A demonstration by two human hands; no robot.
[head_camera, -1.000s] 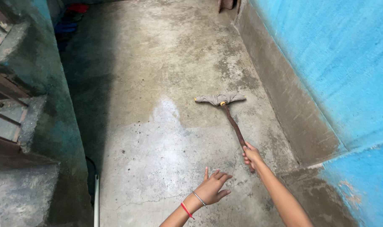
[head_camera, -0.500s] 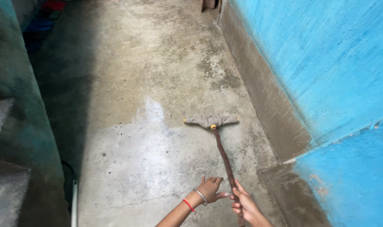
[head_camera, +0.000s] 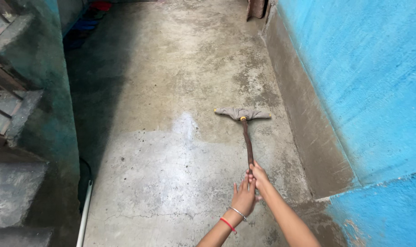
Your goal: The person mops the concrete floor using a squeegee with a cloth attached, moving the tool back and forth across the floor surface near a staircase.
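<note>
Both grips meet on the mop's brown stick (head_camera: 248,142), right hand (head_camera: 258,176) wrapped around it and left hand (head_camera: 243,197) half-curled against it, cloth head (head_camera: 242,113) flat on the concrete floor (head_camera: 171,91) near the blue wall (head_camera: 368,77).

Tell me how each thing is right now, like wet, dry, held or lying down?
Mop: cloth head flat on the floor, stick tilted back toward the person.
Right hand: grip shut on the mop stick.
Left hand: fingers straight, touching the stick beside the right hand.
Concrete floor: damp-looking and dark at the far end, paler nearby.
White pipe: lying along the left wall.
</note>
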